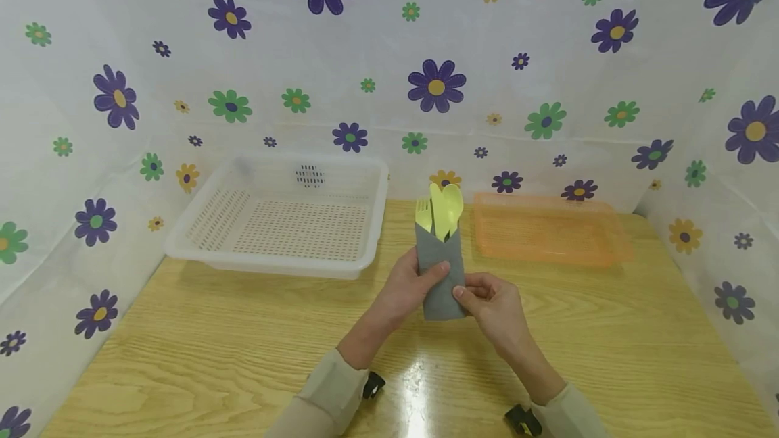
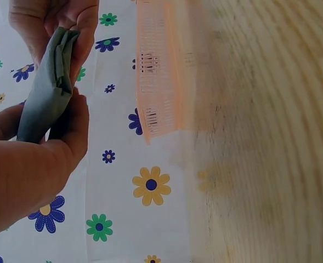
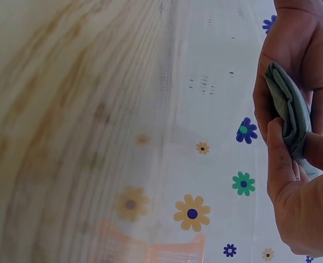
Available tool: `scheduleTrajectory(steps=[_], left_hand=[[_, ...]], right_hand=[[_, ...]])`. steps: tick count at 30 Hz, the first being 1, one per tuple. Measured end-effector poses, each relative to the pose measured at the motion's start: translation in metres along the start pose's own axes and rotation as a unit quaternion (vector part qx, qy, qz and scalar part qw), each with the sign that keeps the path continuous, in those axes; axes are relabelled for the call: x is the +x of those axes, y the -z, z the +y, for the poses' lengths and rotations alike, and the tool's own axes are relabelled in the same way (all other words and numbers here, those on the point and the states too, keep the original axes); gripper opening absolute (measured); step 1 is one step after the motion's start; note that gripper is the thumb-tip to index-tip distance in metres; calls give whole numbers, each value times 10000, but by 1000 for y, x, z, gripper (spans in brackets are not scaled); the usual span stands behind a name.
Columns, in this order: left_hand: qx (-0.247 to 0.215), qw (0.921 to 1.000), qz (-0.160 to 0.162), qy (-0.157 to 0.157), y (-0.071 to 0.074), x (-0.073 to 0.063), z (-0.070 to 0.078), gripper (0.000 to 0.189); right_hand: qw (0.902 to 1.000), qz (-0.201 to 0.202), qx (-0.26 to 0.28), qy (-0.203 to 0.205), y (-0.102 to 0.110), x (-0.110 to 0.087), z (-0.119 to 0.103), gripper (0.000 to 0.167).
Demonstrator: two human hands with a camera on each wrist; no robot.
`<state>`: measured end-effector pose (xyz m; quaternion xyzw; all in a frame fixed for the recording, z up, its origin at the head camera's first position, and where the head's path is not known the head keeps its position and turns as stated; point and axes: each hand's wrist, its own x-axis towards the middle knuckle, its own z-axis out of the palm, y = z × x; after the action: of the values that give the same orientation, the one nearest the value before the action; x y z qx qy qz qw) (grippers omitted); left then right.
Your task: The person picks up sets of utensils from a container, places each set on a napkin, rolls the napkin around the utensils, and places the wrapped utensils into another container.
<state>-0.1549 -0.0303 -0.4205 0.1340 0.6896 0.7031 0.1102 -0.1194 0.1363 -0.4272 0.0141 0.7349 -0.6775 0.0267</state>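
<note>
A grey napkin, folded into a pocket, is held upright above the table in both hands. Out of its top stick a yellow-green fork, knife and spoon. My left hand grips the pocket from the left, thumb across its front. At the lower right edge, my right hand pinches the cloth between thumb and fingers. Both wrist views show the napkin's folded layers from below, with the cutlery hidden there.
A white plastic basket stands at the back left of the wooden table. To the back right lies a shallow orange basket. Flower-printed sheeting hangs behind and along both sides.
</note>
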Motion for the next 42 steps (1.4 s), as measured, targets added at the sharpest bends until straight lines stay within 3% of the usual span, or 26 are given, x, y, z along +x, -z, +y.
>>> scheduleTrajectory(steps=[6,15,23,42], left_hand=[[-22,9996,-281,45,3,1,-1,47],[-33,9997,-262,-5,5,1,-4,45],[65,9998,-173,38,8,1,-5,42],[-158,9990,-409,131,15,1,-5,32]], right_hand=[[9999,29,88,-64,0,0,0,29],[9999,-52,-5,-165,1,1,1,30],[9985,-411,-85,-342,4,1,-1,31],[9948,-988,-51,-250,11,1,-2,34]])
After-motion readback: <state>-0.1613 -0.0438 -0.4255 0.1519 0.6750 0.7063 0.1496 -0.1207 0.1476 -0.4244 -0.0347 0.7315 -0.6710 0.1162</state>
